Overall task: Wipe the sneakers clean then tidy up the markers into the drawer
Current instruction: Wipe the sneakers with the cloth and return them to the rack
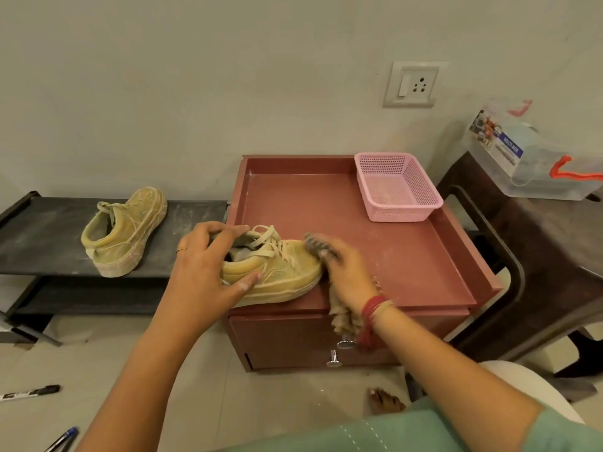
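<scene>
Near sneaker (277, 275) sits on the front left corner of the red cabinet top (391, 265), toe pointing right, heel overhanging the edge a little. Dusty all over.

My left hand (208, 265) clamps it: fingers hooked over the collar, thumb against the side wall. Right hand (346, 275) is closed round a tan cloth (341, 316), pressed at the toe; fingertips blurred, loose end hanging past the wrist.

Step in hand, by my reading: wiping the toe. Best done with the left hand pinning the heel firmly, strokes running toe to heel, cloth refolded to a fresh face.

Second sneaker (124, 233) waits on the dark rack (42, 236), equally dusty. Black marker (31, 392) and blue pen (63, 438) lie on the floor; drawer (293, 340) below looks closed.
</scene>
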